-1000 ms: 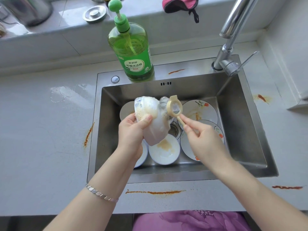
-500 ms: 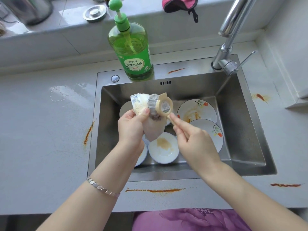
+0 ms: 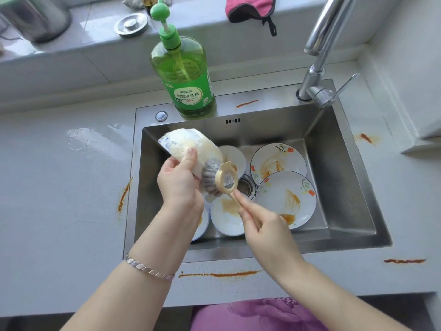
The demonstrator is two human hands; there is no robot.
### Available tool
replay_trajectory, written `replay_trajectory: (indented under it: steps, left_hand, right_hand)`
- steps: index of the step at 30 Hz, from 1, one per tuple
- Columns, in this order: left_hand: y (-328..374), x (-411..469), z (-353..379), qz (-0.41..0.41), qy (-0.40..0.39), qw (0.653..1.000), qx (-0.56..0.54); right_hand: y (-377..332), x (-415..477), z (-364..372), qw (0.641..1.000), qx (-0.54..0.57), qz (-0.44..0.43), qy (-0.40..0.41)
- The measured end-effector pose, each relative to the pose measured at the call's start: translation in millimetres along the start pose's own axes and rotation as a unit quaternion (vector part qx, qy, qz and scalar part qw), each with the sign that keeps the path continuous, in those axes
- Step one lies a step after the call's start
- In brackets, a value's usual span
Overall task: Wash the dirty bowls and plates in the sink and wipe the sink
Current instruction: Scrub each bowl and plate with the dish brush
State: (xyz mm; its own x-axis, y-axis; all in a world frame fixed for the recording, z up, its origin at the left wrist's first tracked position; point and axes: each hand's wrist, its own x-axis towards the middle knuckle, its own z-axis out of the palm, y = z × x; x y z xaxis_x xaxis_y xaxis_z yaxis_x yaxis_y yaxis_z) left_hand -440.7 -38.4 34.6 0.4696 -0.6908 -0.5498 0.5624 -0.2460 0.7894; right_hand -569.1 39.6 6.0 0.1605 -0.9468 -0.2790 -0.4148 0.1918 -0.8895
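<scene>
Over the steel sink (image 3: 343,187), my left hand (image 3: 177,182) grips a white bowl (image 3: 188,148) smeared with yellow-brown sauce, tilted on its side. My right hand (image 3: 265,225) pinches the thin handle of a dish brush (image 3: 220,180); its grey bristles press against the bowl. Below, two flowered plates (image 3: 278,163) (image 3: 286,197) with orange smears lie at the right of the sink floor. A small dirty bowl (image 3: 225,217) sits in front, another (image 3: 235,158) behind, and a third (image 3: 201,223) is partly hidden by my left wrist.
A green dish-soap pump bottle (image 3: 183,75) stands on the sink's back rim. The chrome faucet (image 3: 319,68) rises at the back right. Orange sauce streaks mark the white counter (image 3: 59,199). A pink cloth (image 3: 249,7), a metal lid (image 3: 131,25) and a steel pot (image 3: 35,15) sit on the sill.
The bowl has tipped further left and its rim now points away. The brush head has dropped lower against it, and both hands have shifted slightly down.
</scene>
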Motion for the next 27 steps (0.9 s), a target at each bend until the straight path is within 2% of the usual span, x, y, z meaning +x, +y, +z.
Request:
replay_trajectory:
  steps: [3,5,8,12,16,20,24,27]
  left_hand:
    - [-4,-4,4,0.019,-0.014,0.999,-0.026]
    - [-5,-6,6,0.032,-0.024,0.999,-0.03]
    - [-5,-4,7,0.051,-0.025,0.998,-0.016]
    - [-9,-8,3,0.047,-0.044,0.998,-0.017]
    - [-8,-7,2,0.053,-0.046,0.997,-0.021]
    - [-8,-8,1,0.032,-0.049,0.998,-0.035]
    - [-7,-5,1,0.028,-0.037,0.998,-0.035]
    - [-4,-8,-4,0.01,-0.061,0.998,-0.019]
  right_hand:
    - [5,20,-5,0.994,0.084,0.057,0.039]
    - [-3,19,-5,0.991,0.121,0.053,0.035]
    - [-16,7,0,0.99,0.135,0.046,0.0]
    - [-6,21,-7,0.976,0.181,0.122,0.016]
    - [-12,6,0,0.974,0.202,0.1,0.001]
    - [-1,15,-2,0.962,0.224,0.153,0.019]
    - [-5,7,2,0.962,0.238,0.135,-0.004]
    - [8,11,-1,0.942,0.269,0.2,0.0]
